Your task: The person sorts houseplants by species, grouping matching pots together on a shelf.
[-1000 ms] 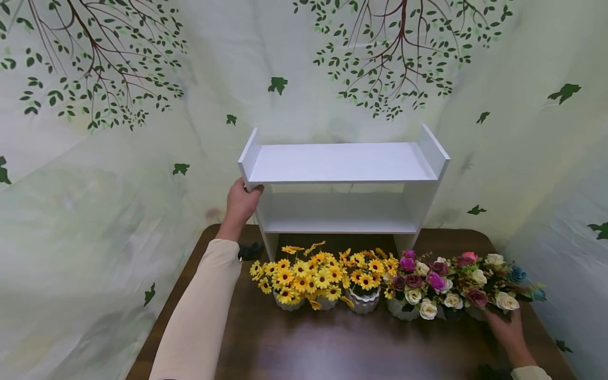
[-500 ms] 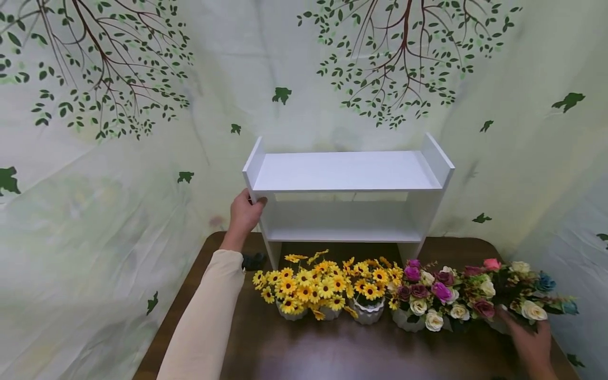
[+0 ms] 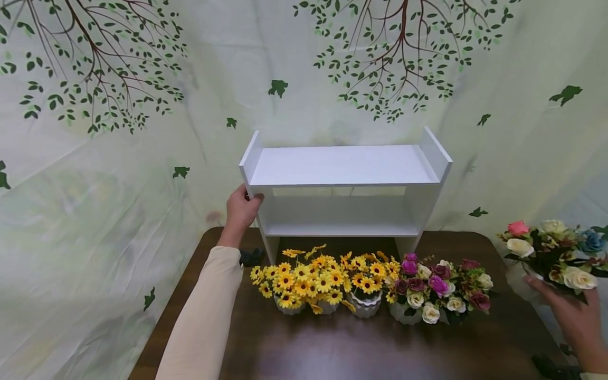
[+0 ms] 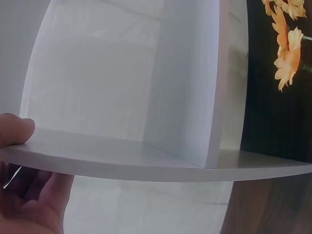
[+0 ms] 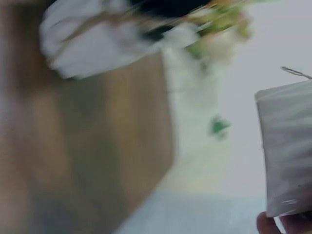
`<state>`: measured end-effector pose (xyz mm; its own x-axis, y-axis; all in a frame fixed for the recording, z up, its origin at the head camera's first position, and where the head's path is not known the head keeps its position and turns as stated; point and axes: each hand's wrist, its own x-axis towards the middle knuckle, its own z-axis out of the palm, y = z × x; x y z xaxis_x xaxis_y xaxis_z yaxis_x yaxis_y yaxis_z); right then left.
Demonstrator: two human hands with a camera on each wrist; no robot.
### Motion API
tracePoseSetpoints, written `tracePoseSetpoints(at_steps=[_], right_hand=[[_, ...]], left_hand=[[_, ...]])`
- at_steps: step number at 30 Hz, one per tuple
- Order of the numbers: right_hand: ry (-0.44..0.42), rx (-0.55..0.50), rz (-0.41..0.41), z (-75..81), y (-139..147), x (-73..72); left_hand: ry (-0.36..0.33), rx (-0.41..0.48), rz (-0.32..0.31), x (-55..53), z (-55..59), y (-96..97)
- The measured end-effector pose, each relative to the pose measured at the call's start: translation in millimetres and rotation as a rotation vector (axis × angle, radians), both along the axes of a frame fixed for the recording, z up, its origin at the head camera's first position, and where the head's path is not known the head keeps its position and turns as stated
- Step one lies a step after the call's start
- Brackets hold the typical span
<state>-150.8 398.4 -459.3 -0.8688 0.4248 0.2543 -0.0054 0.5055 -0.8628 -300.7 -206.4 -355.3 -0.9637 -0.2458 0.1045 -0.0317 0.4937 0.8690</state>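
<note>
A white two-tier shelf [image 3: 342,166] stands at the back of the table. My left hand [image 3: 242,211] grips its left side panel; in the left wrist view the thumb [image 4: 17,129] lies on one face of the panel [image 4: 122,165], with other fingers behind it. At the far right, my right hand [image 3: 572,314] holds up a pot of artificial roses [image 3: 577,277] in pink, cream and blue. The right wrist view shows its grey pot [image 5: 290,151] with fingertips [image 5: 267,224] at the base. Flowers hide part of this hand in the head view.
Pots of yellow daisies [image 3: 304,279] stand before the shelf, beside potted purple and cream roses [image 3: 437,287]. All are on the brown table [image 3: 323,343]. Leaf-printed fabric [image 3: 142,211] hangs behind and at both sides. A dark object [image 3: 252,257] lies near my left wrist.
My right hand has lifted a pot of roses from the right end of the row and carried it right. My left hand stays on the shelf's side panel.
</note>
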Motion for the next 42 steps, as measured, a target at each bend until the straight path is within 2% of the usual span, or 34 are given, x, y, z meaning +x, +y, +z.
tracePoseSetpoints(at_steps=[3, 7, 12, 18, 21, 25, 30, 34, 38, 42], right_hand=[[0.004, 0.09, 0.035, 22.9, -4.4, -4.5], [0.014, 0.1, 0.07, 56.4, -12.1, -11.5], [0.149, 0.092, 0.135, 104.7, -25.2, -23.0], [0.334, 0.039, 0.17, 166.6, -50.9, -46.1], [0.315, 0.073, 0.229, 188.7, -58.2, -53.7], [0.231, 0.134, 0.303, 211.2, -71.0, -63.3], [0.145, 0.018, 0.329, 236.2, -99.9, -83.4], [0.113, -0.078, 0.362, 247.8, -121.1, -97.7], [0.071, -0.119, 0.391, 257.1, -138.4, -108.2], [0.037, -0.113, 0.382, 266.2, -155.7, -118.9]], left_hand=[[0.007, -0.011, 0.001, -0.3, -0.4, -0.8], [0.015, -0.02, -0.007, 0.0, 0.0, -1.3], [0.01, -0.002, -0.012, 1.3, 0.4, 0.0], [0.015, 0.012, -0.017, 1.8, -0.8, -1.5], [0.013, 0.021, -0.026, 1.3, -1.8, -1.2], [0.009, 0.029, -0.027, 0.5, -3.5, -1.7], [0.014, 0.024, -0.031, 0.3, -3.7, -2.9], [0.004, 0.023, -0.028, 0.3, -3.5, -2.4], [0.006, 0.021, -0.025, -0.6, -3.4, -1.9], [0.007, 0.012, -0.019, -0.8, -3.4, -2.5]])
